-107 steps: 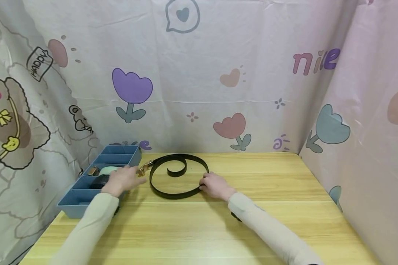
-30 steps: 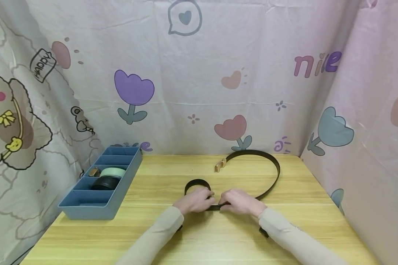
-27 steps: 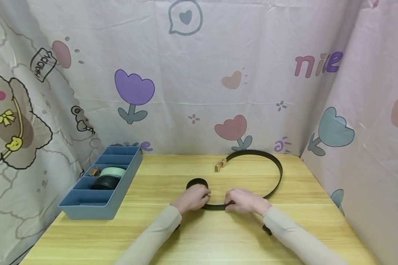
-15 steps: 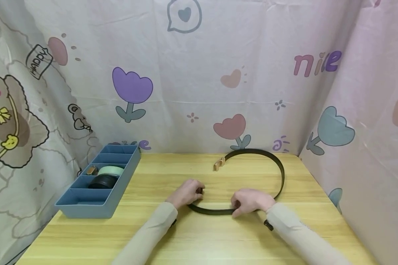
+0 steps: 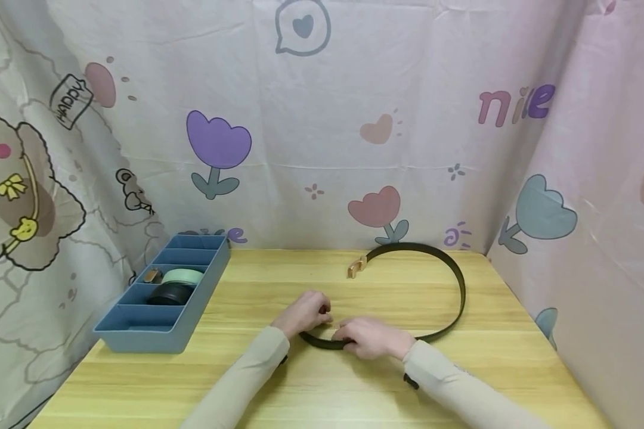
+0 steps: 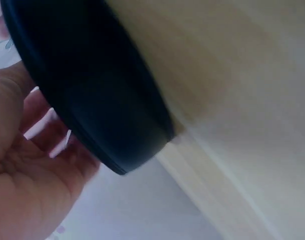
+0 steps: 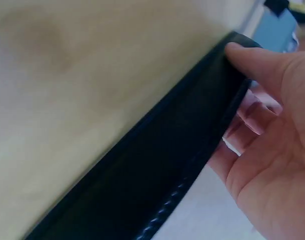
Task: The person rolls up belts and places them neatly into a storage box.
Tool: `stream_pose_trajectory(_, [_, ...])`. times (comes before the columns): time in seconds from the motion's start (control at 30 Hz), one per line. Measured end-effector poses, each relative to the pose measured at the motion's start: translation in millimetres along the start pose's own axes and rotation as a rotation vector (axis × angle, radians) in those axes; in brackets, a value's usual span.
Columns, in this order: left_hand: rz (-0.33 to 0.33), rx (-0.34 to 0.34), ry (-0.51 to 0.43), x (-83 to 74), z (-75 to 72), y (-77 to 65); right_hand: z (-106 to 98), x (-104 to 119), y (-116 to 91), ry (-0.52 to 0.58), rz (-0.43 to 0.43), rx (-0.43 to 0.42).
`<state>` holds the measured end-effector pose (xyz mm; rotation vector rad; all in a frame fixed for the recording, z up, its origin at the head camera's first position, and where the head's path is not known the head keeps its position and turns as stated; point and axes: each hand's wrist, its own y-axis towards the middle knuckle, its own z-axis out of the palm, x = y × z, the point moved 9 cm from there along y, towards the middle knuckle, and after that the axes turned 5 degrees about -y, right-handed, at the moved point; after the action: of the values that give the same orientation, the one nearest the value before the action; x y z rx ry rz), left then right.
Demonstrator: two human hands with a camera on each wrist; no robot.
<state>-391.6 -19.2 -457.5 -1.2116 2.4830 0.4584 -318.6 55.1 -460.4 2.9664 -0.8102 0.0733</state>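
A black belt lies on edge in a wide curve on the table; its strap [image 5: 462,285] bows out to the right, and its gold buckle [image 5: 356,266] rests toward the back. My left hand [image 5: 305,313] grips the near left stretch, where the strap bends into a curl mostly hidden by the fingers. In the left wrist view the curved black strap [image 6: 107,105] passes beside the thumb and fingers of that hand [image 6: 32,175]. Close by on the right, my right hand [image 5: 372,338] pinches the strap [image 7: 157,145] between thumb and fingers, seen in the right wrist view.
At the left stands a blue divided tray [image 5: 179,333]. A black roll [image 5: 169,294], a mint-green roll [image 5: 183,276] and a small brown and gold piece [image 5: 152,276] sit in its compartments. A printed curtain [image 5: 300,119] hangs behind the wooden table [image 5: 311,399].
The belt has shifted right from beside the tray, its loop widened. My left hand came from the tray to the near stretch. In the last half second my right hand slid left along the strap.
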Motion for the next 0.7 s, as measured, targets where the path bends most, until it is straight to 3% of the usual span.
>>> stream_pose_trajectory(0.13, [-0.056,-0.049,0.071,7.1,-7.3,-3.8,-3.8,-16.8,-12.1,0.04,0.059,0.027])
stream_pose_trajectory(0.3, [-0.178,-0.072,-0.012,17.0,-11.1,-9.2,-9.5,-35.9,-24.5,-0.012,0.146,0.016])
stream_pose_trajectory(0.43, [-0.187,-0.047,-0.095,14.5,-3.9,-7.6,-12.5,-40.3,-27.4,-0.138,0.194,-0.064])
stream_pose_trajectory(0.57, [-0.176,-0.013,-0.071,8.7,8.1,-4.2,-12.2,-26.6,-19.8,-0.253,0.181,-0.137])
stream_pose_trajectory(0.7, [-0.142,-0.028,-0.034,2.3,10.8,-2.4,-11.8,-8.8,-7.8,-0.289,0.143,-0.196])
